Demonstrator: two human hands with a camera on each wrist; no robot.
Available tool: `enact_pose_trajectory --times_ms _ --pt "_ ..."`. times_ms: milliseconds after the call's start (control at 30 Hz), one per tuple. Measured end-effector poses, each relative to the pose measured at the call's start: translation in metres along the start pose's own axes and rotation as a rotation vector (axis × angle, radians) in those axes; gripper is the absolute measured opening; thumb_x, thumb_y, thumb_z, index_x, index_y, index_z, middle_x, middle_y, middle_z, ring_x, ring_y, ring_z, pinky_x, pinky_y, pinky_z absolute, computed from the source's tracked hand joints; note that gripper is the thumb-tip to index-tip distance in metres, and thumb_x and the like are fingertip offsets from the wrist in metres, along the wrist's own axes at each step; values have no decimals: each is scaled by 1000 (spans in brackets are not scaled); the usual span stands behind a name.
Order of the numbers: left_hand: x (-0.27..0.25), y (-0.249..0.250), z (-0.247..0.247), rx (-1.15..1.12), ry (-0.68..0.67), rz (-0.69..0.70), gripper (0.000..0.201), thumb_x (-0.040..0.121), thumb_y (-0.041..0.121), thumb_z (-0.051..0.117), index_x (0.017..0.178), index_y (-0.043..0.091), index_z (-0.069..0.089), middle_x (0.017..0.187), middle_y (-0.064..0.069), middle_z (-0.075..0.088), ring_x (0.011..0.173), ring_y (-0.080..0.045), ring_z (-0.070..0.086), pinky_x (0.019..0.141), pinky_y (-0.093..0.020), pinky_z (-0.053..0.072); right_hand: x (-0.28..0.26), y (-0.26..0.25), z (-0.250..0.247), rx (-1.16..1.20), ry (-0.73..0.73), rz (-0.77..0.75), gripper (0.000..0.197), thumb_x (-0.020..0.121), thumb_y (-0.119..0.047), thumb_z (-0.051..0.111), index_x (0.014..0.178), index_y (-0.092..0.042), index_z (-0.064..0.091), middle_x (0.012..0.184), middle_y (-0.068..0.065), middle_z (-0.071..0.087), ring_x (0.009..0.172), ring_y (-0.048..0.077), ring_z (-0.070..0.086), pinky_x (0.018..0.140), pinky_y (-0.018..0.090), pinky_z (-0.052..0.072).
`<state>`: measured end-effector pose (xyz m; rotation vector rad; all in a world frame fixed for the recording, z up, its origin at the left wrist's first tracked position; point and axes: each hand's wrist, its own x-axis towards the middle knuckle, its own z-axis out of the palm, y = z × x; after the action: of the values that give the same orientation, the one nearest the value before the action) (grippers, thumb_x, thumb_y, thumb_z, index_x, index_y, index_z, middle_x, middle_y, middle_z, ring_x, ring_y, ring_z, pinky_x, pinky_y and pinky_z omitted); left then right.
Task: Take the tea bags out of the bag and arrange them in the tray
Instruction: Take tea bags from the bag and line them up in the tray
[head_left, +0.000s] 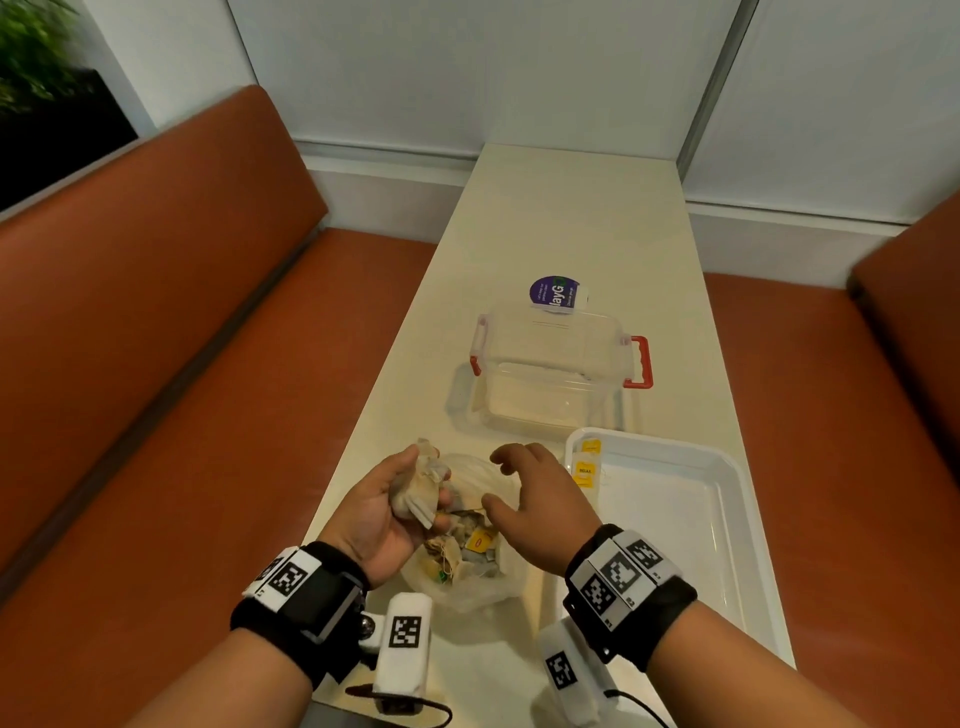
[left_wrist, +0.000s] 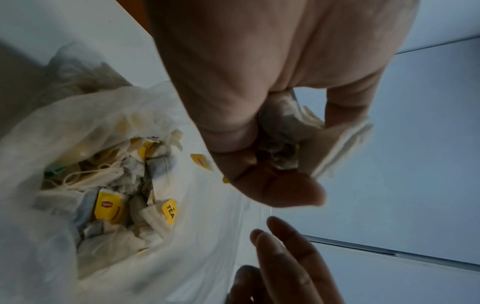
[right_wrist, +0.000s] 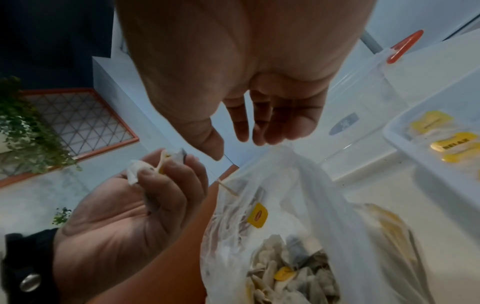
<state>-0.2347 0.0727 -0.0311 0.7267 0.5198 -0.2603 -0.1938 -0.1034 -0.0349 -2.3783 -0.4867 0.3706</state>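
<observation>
- The left hand (head_left: 387, 512) is raised just over the left side of the bag, palm turned up, its fingers curled round a bunch of tea bags (head_left: 418, 493); the left wrist view shows the same bunch (left_wrist: 288, 131) pressed between thumb and fingers.
- The right hand (head_left: 535, 499) hovers over the mouth of the bag with fingers (right_wrist: 262, 125) loosely spread and hanging down, holding nothing.
- The clear plastic bag (head_left: 467, 587) lies on the counter (head_left: 571, 208) between the two wrists, its mouth open; inside is a heap of more tea bags (left_wrist: 114, 197) with tangled strings and yellow tags.
- The white tray (head_left: 727, 519) sits on the counter just to the right of the bag, near the right hand.
- In the tray's far left corner lie tea bags with yellow tags (head_left: 586, 467), one tag reading "RELAX"; the right wrist view shows them against the tray wall (right_wrist: 441, 135).
- A clear storage box (head_left: 550, 374) with red latches stands beyond the bag and tray.
- A purple round sticker (head_left: 556, 293) lies on the counter just behind the box.
- Orange-brown upholstered benches (head_left: 156, 364) run along both sides of the counter.
</observation>
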Motion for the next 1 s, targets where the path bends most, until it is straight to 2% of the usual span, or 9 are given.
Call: enact_pose_trajectory --times_ms 200,300,367,467,567,633,700,800,1000 --pt "-8 13 7 14 -77 -19 35 81 32 62 105 8 54 78 -9 57 52 -16 49 40 -23 42 3 -7 -5 95 -68 -95 51 86 -25 61 135 -27 46 124 -9 55 85 11 59 80 20 45" --pt "-11 21 12 16 -172 -41 64 55 31 91 104 8 56 79 -10 57 52 -16 49 39 -22 42 6 -9 -4 99 -95 -131 55 86 -31 65 137 -31 44 127 -12 53 91 10 59 80 23 49" --pt "-13 25 16 25 -222 -55 70 47 30 94 102 8 58 79 -10 57 52 -16 49 39 -22 40 9 -11 -2 110 -89 -153 53 86 -38 66 134 -34 46 125 -14 55 91 7 59 78 22 49" --pt "-16 29 21 20 -271 -64 62 47 29 95 96 6 64 79 -10 58 51 -16 49 38 -22 40 14 -14 -2 143 -60 -162 39 90 -40 62 128 -33 55 115 -12 61 86 6 59 77 22 47" --pt "-16 30 21 22 -285 -77 58 47 28 94 92 6 66 79 -11 57 51 -16 49 37 -23 40 16 -17 -6 179 -26 -148 20 94 -32 57 109 -24 67 93 -12 64 80 8 57 70 19 40" --pt "-15 28 17 27 -250 -82 62 46 29 95 94 6 63 79 -10 57 51 -17 50 38 -22 40 16 -18 -10 222 -16 -137 17 96 -29 54 101 -22 68 84 -10 65 77 11 59 71 25 45" --pt "-13 22 10 22 -180 -90 59 51 31 92 96 8 62 77 -10 58 52 -19 53 39 -23 42 15 -19 -16 279 -21 -131 19 98 -28 49 101 -21 67 87 -7 68 77 12 62 77 31 50" --pt "-9 10 1 26 -70 -105 33 80 39 63 98 11 58 78 -9 58 57 -21 60 41 -24 45 14 -24 -24 310 -31 -154 24 99 -29 48 110 -21 68 89 -13 67 73 5 61 78 28 51" --pt "5 -14 -11 -25 9 -178 36 82 42 59 100 12 60 82 -10 61 57 -19 62 38 -22 44 11 -37 -30 302 -42 -206 25 98 -28 52 113 -19 69 89 -15 66 72 -7 58 80 26 52"
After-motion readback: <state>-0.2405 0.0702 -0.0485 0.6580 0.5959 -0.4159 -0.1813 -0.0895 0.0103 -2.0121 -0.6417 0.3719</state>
